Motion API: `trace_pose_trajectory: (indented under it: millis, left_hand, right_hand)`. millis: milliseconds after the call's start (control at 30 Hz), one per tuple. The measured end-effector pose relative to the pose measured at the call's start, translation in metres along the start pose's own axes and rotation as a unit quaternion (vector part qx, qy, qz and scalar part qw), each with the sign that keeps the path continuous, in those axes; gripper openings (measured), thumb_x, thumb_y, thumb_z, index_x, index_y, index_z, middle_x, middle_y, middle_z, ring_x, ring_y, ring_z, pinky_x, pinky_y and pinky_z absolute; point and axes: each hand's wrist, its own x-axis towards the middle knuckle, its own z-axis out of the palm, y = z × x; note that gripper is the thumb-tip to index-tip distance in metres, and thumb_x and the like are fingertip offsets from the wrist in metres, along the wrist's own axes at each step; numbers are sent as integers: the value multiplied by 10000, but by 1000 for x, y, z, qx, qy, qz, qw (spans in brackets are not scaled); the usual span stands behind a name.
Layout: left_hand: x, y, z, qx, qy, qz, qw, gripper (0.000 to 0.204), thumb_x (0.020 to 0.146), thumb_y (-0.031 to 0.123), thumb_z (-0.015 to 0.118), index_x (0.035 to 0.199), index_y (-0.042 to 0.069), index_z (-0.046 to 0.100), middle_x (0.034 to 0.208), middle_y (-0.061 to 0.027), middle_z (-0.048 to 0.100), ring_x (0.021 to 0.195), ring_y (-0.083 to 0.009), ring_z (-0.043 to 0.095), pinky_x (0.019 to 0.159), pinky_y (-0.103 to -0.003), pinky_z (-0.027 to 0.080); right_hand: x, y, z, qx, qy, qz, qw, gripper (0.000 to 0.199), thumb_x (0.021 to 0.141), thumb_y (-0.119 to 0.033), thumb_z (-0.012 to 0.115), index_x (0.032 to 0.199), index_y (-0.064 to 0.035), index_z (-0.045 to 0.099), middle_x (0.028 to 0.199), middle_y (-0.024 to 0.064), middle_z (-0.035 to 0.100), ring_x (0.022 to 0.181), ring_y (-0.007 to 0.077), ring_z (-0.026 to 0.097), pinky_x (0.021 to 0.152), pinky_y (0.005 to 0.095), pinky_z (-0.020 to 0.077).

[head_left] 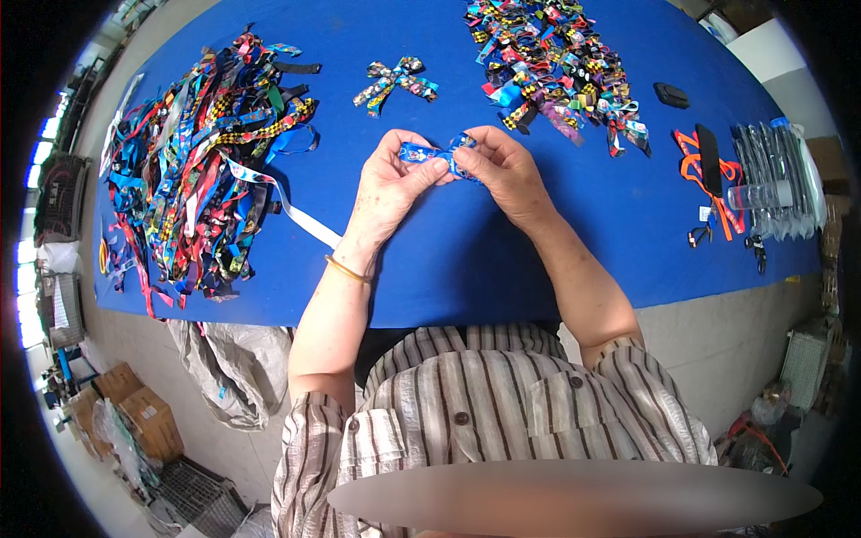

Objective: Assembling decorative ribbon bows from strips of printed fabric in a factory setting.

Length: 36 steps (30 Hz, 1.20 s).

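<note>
Left hand [387, 184] and right hand [504, 170] both pinched on blue ribbon [437, 154], its middle hidden under fingertips.

On the worktop [502, 260], loose ribbons [193, 152] lie to my left, finished bows [552, 63] far right, one bow [395, 81] between.

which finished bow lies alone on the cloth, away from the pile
The multicoloured bow, lying by itself just beyond the hands; the other finished bows are heaped in the pile to its right.

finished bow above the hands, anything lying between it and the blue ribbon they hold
No. In the head view only bare blue table cover separates the finished bow from the blue ribbon in both hands.
</note>
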Motion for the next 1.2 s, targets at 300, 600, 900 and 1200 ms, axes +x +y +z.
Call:
trace_pose_trajectory:
  millis: [300,600,900,1200]
  left_hand:
    - [6,-5,-10,-58,9,9,998,236,853,-42,680,1014,2,512,826,-97,666,750,-165,682,701,-270,579]
    - [3,-1,-8,-58,11,26,998,217,850,-57,679,990,25,535,815,-36,647,738,-117,645,726,-253,557]
    - [-1,-4,0,294,172,158,927,254,862,11,705,1061,32,549,909,-18,612,849,-72,580,763,-215,489]
    - [-7,4,1,182,-16,57,982,333,976,186,587,1235,-24,589,1047,-68,673,929,-117,636,851,-258,505]
  right_hand:
    - [-1,-9,0,-10,-61,6,998,313,911,-29,619,1186,3,472,962,101,664,895,150,666,785,262,523]
    - [-3,-4,4,-22,-75,-5,997,262,912,-37,622,1145,-2,507,904,60,667,805,78,624,700,217,498]
    - [-4,-8,5,-84,14,-45,995,78,934,-90,623,970,-27,595,801,-17,612,722,25,563,642,187,471]
    - [-7,-9,12,-56,-23,-99,993,173,976,-146,582,1063,-5,630,865,-3,645,788,53,596,684,216,493]
